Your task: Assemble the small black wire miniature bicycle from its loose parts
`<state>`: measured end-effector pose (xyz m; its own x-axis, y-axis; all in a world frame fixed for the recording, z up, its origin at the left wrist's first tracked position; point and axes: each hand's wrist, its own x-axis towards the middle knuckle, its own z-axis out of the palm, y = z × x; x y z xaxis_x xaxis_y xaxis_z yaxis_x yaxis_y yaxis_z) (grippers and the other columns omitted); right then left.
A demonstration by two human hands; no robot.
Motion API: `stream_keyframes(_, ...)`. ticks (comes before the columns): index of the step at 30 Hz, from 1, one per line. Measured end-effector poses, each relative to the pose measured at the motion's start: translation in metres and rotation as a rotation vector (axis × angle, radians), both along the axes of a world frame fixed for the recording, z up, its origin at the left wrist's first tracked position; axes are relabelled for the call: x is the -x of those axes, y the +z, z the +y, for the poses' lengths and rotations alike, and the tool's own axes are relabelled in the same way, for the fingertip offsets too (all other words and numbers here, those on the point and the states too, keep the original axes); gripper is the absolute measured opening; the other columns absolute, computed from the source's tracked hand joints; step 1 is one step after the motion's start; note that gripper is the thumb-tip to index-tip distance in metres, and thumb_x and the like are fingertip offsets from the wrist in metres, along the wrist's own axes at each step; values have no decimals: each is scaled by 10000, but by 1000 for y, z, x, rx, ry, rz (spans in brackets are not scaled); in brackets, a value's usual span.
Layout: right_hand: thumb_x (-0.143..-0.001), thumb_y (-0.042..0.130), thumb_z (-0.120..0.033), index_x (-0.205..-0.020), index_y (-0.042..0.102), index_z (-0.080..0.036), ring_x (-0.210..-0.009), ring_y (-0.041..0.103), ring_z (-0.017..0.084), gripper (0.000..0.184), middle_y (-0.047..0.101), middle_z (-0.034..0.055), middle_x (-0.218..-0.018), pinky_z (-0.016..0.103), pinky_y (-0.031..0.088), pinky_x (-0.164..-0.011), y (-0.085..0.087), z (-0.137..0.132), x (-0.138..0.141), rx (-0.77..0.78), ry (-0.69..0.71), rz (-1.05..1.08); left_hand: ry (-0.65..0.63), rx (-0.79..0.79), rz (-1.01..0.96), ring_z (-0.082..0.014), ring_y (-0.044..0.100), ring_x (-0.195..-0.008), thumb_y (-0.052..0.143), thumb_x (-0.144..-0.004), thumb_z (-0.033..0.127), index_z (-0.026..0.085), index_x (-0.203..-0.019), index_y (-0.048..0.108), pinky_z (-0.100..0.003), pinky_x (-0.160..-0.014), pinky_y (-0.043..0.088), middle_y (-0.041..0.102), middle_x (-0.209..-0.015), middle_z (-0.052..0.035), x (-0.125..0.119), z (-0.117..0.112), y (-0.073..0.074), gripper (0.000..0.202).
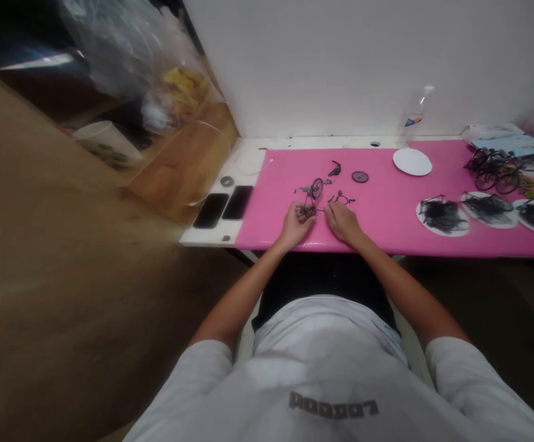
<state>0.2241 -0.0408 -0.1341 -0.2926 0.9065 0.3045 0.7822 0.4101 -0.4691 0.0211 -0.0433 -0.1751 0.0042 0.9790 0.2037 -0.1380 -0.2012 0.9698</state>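
Note:
My left hand (pixel 295 226) is closed around the lower end of a small black model bicycle (pixel 316 189) near the table's front edge. One of the model's wheels points up and away from me. Beside it, the fingers of my right hand (pixel 343 222) are pinched on a thin dark rod (pixel 321 210) whose tip points at the model; the rest of the rod is hidden in the hand. Just beyond the right hand lies a small black frame-like part (pixel 342 197). Further back are a loose black wheel (pixel 359 177) and another small black part (pixel 336 168).
Two dark phones (pixel 209 210) lie at the table's left end. White plates (pixel 412 162) stand to the right, several holding black parts. Behind those is a cluster of finished-looking model bicycles (pixel 492 170). A clear bottle (pixel 417 116) stands by the wall; a wooden box (pixel 184 162) adjoins the left.

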Motion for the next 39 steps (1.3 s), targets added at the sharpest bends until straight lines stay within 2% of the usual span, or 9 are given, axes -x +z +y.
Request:
stream_keyframes(4, -1190, 320, -456, -934, 672, -224, -877, 666, 291, 493, 776, 149, -972, 367, 411, -741, 0, 1, -1, 18, -45, -49, -18, 19, -6, -238, 818, -1177, 863, -833, 130, 245, -1120, 509, -558, -1186, 597, 788, -1303, -133, -1, 0, -1, 470)
stream_keyframes(9, -1136, 464, -424, -899, 636, -231, -890, 644, 272, 351, 752, 125, -972, 349, 412, -748, -3, 5, 0, 2, -33, 12, -22, 41, -12, -235, 813, -1188, 875, -816, 136, 248, -1123, 505, -533, -1177, 604, 783, -1309, -122, -1, 1, -1, 494)
stream_keyframes(15, -1088, 539, -374, -1016, 646, -228, -960, 644, 263, 194, 729, 120, -1057, 340, 459, -790, -2, 3, 0, -18, -18, 80, -17, 45, -17, -228, 814, -1178, 884, -797, 150, 254, -1107, 497, -532, -1186, 598, 792, -1291, -114, -1, 1, -1, 507)
stream_keyframes(18, -1142, 449, -405, -1074, 660, -227, -974, 658, 276, 284, 750, 137, -1106, 356, 471, -805, -2, 2, -1, -17, -31, 34, -15, 45, -14, -239, 809, -1211, 878, -801, 154, 260, -1103, 493, -543, -1202, 589, 789, -1326, -116, 0, 0, -1, 501)
stream_keyframes(21, -1186, 327, -437, -1042, 685, -228, -938, 672, 288, 439, 772, 149, -1062, 370, 468, -804, -3, 3, -2, 19, -61, -31, -12, 37, 2, -258, 808, -1221, 875, -804, 160, 258, -1105, 499, -559, -1197, 594, 781, -1346, -130, 1, -2, -1, 492)
stream_keyframes(23, -1190, 314, -447, -1011, 694, -230, -913, 672, 283, 473, 776, 144, -1029, 364, 460, -789, -4, 4, -2, 27, -64, -49, -14, 28, 16, -264, 809, -1218, 872, -808, 165, 255, -1116, 506, -567, -1189, 598, 780, -1343, -138, 1, -2, 0, 487)
stream_keyframes(29, -1138, 451, -410, -926, 632, -238, -906, 638, 260, 327, 735, 112, -993, 338, 421, -748, -5, 7, 0, -4, -44, -9, -24, 32, -2, -254, 811, -1213, 863, -807, 143, 257, -1109, 502, -563, -1197, 591, 781, -1337, -131, 1, -1, 1, 484)
stream_keyframes(34, -1086, 536, -359, -990, 616, -234, -942, 629, 257, 176, 707, 103, -1024, 338, 421, -766, -4, 5, 1, -12, -29, 72, -16, 56, -11, -246, 811, -1209, 873, -801, 140, 257, -1107, 494, -552, -1208, 583, 783, -1333, -122, 0, 1, -1, 501)
stream_keyframes(39, -1139, 474, -396, -1110, 631, -222, -966, 650, 261, 236, 738, 115, -1100, 339, 425, -771, 1, -1, 1, 7, -37, 23, -18, 64, -33, -251, 810, -1200, 913, -784, 174, 255, -1119, 493, -549, -1192, 592, 786, -1321, -123, -1, 1, -2, 543)
